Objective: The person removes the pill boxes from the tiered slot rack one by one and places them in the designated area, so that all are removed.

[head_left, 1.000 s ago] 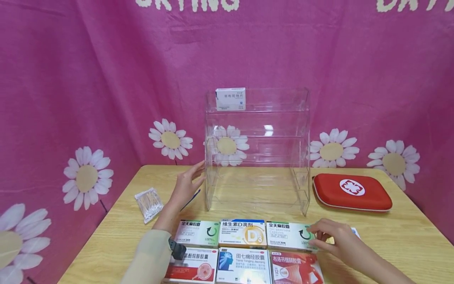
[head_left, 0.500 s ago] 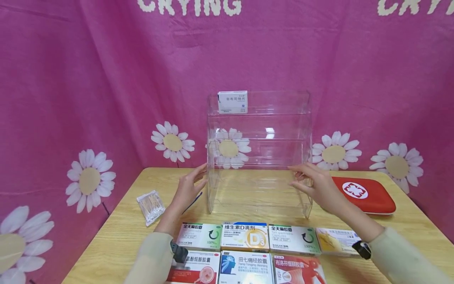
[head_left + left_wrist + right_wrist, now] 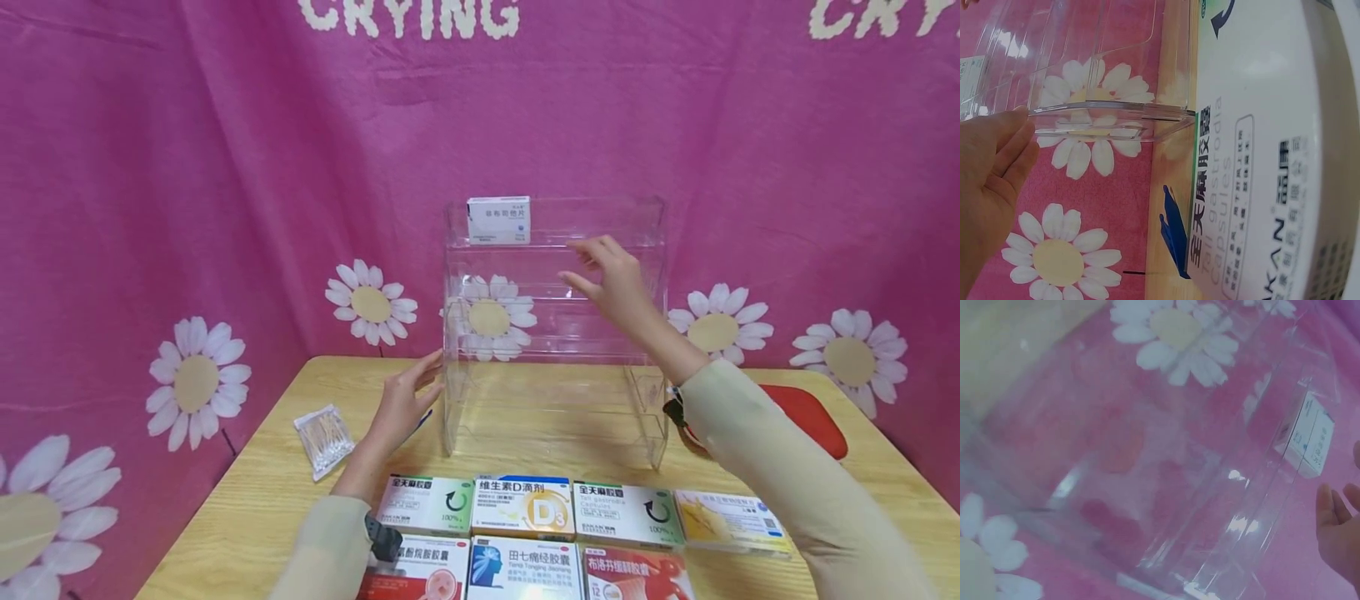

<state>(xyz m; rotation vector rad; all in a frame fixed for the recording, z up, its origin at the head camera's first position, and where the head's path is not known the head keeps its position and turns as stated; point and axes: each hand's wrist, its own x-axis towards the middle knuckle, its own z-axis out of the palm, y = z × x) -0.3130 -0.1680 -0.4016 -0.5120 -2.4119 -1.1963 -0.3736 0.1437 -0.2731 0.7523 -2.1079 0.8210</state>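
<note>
A clear stepped acrylic rack [image 3: 555, 350] stands on the table, and a white medicine box [image 3: 498, 221] sits upright at the left of its top tier. My left hand [image 3: 401, 404] rests its fingers against the rack's left side; the left wrist view shows these fingers fairly straight. In front of the upper tiers my right hand [image 3: 611, 279] is raised, its thumb and fingers apart with nothing between them. In the right wrist view, the right hand [image 3: 1338, 531] appears near the white medicine box [image 3: 1307, 434], apart from it.
Several medicine boxes lie in two rows at the front, among them a vitamin D box [image 3: 522, 508] and a yellow-and-white box [image 3: 731, 523]. A cotton swab pack [image 3: 324, 442] lies left. A red case [image 3: 810, 421] is partly behind my right sleeve. A blue item [image 3: 1174, 234] lies beside the rack.
My right hand has left the yellow-and-white box at the front right and risen past the rack's right side to its upper tiers. The left hand stays at the rack's side.
</note>
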